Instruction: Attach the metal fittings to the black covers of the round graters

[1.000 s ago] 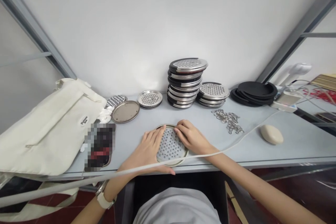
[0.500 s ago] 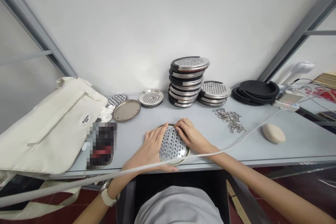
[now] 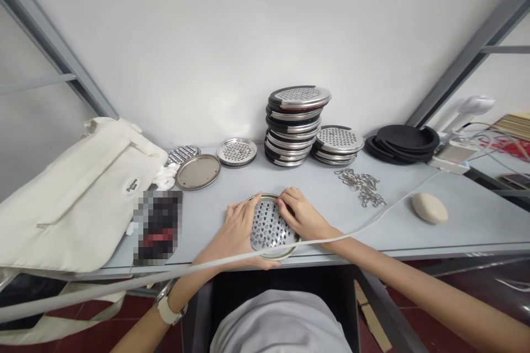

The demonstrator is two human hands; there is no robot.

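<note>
Two hands (image 3: 269, 223) | perforated disc (image 3: 272, 227) between them, both touching its rim

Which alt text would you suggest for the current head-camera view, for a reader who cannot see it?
A person's left hand and right hand hold a round metal grater plate at a desk's front edge. Behind it stand a tall stack of black-and-silver discs, black discs and small metal clips.
</note>
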